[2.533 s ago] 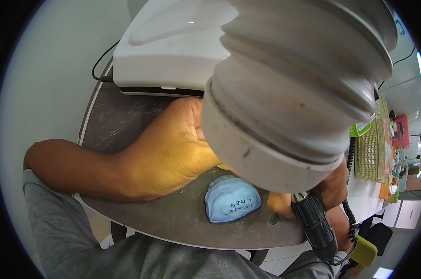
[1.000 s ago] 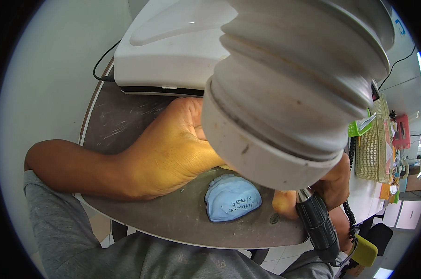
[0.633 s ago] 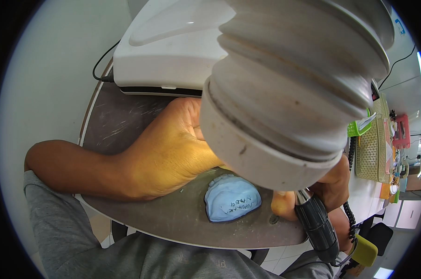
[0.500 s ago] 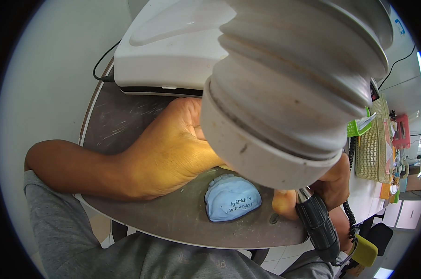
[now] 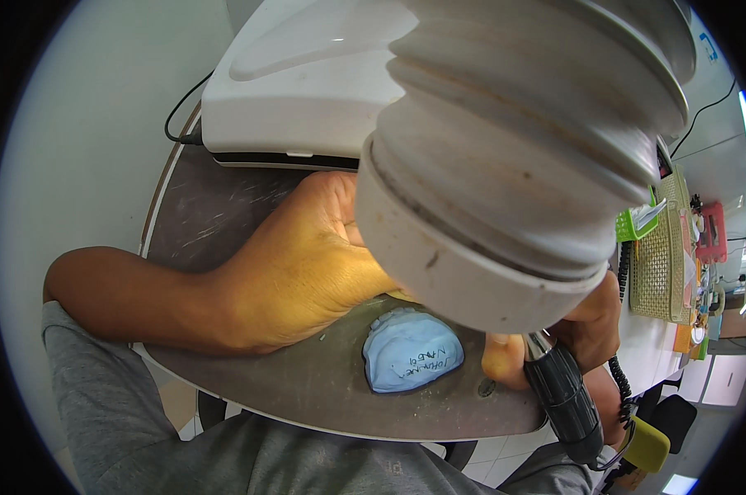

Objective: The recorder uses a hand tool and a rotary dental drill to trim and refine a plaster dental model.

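A blue dental cast (image 5: 410, 346) with handwriting lies on the dark desk top (image 5: 191, 214). My left hand (image 5: 298, 264) rests above and left of it, fingers curled under a ribbed off-white hose head (image 5: 513, 190) that hides the fingertips and whatever they grip, lit yellow beneath. My right hand (image 5: 587, 322), right of the cast and partly covered by the hose, is closed round a black rotary handpiece (image 5: 558, 396) with a metal collar and a coiled cord; its working tip is hidden.
A white machine (image 5: 298, 99) with a black cable sits at the back. On the right are a cream woven basket (image 5: 653, 272), a green tray (image 5: 637, 223), a pink container (image 5: 711, 233) and assorted small items on a white counter. A pale wall (image 5: 76, 165) borders the left.
Since the earliest frame, my right hand and handpiece have shifted slightly to the right, and the hose head appears a touch higher and further left. The cast and my left hand look almost unchanged.
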Demonstrator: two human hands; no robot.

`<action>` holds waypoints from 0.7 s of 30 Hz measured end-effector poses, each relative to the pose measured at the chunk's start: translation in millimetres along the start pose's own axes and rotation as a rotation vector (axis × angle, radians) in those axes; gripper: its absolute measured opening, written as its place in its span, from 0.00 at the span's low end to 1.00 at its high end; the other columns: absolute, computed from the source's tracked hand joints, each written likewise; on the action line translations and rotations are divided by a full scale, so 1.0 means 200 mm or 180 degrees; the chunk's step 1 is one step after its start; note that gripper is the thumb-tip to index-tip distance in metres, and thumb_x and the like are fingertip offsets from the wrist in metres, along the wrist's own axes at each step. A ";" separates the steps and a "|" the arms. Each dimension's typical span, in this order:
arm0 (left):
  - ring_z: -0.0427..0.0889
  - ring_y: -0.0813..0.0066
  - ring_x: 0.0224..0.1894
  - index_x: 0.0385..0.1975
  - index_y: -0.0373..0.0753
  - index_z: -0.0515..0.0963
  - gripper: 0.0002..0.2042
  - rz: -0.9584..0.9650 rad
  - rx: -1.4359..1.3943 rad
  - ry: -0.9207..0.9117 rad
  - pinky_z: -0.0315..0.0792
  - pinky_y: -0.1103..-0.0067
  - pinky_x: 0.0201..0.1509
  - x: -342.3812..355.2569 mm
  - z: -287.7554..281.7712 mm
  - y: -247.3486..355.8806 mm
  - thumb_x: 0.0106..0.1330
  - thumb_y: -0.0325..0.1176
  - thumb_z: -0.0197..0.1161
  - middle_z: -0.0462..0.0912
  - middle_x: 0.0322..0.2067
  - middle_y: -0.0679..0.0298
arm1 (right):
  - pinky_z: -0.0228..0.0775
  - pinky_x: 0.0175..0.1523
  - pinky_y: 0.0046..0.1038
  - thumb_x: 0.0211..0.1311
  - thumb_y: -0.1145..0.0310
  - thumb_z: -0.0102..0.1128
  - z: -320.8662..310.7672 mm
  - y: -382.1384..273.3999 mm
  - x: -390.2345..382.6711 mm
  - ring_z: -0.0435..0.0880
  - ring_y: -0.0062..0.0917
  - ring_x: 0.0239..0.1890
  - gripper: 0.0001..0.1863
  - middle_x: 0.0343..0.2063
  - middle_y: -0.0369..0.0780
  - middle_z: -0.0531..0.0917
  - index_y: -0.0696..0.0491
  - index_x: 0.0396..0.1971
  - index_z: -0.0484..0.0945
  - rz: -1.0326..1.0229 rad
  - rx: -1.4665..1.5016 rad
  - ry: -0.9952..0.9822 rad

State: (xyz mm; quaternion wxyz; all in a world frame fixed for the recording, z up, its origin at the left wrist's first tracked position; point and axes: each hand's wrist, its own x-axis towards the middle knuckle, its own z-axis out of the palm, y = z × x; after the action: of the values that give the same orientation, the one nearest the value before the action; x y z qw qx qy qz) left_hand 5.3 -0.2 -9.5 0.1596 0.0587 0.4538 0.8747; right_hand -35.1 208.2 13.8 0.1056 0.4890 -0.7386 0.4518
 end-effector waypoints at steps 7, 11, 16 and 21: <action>0.80 0.73 0.43 0.43 0.28 0.73 0.13 0.0023 0.0074 0.0034 0.76 0.79 0.50 -0.01 -0.02 0.00 0.57 0.20 0.62 0.81 0.41 0.58 | 0.76 0.28 0.25 0.43 0.74 0.72 0.01 0.01 0.00 0.85 0.40 0.36 0.18 0.23 0.42 0.77 0.59 0.31 0.71 -0.0068 0.0036 0.0061; 0.80 0.73 0.44 0.44 0.28 0.72 0.13 -0.0018 0.0113 -0.0015 0.76 0.78 0.50 0.00 0.01 0.03 0.59 0.20 0.61 0.80 0.42 0.58 | 0.76 0.28 0.24 0.43 0.74 0.72 0.00 0.01 -0.03 0.85 0.40 0.36 0.18 0.24 0.42 0.77 0.60 0.31 0.71 -0.0023 0.0206 0.0150; 0.80 0.72 0.45 0.46 0.29 0.71 0.14 -0.0054 0.0235 0.0016 0.76 0.77 0.50 -0.01 0.03 0.05 0.60 0.20 0.59 0.80 0.43 0.58 | 0.77 0.29 0.26 0.44 0.74 0.72 0.00 0.02 -0.01 0.85 0.41 0.35 0.17 0.24 0.43 0.78 0.60 0.31 0.71 -0.0128 0.0041 0.0003; 0.79 0.72 0.46 0.46 0.29 0.71 0.13 -0.0102 -0.0063 -0.0072 0.76 0.75 0.51 -0.01 0.02 0.05 0.60 0.19 0.57 0.79 0.43 0.58 | 0.77 0.29 0.25 0.44 0.74 0.72 0.00 0.02 0.00 0.85 0.41 0.35 0.17 0.24 0.44 0.78 0.60 0.31 0.71 -0.0129 0.0029 0.0023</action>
State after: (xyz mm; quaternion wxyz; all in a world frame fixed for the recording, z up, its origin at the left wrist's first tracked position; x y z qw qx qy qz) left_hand 5.4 -2.4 1.6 0.1792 0.0596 0.4441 0.8758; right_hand -38.2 208.6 11.0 0.1152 0.5027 -0.7261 0.4548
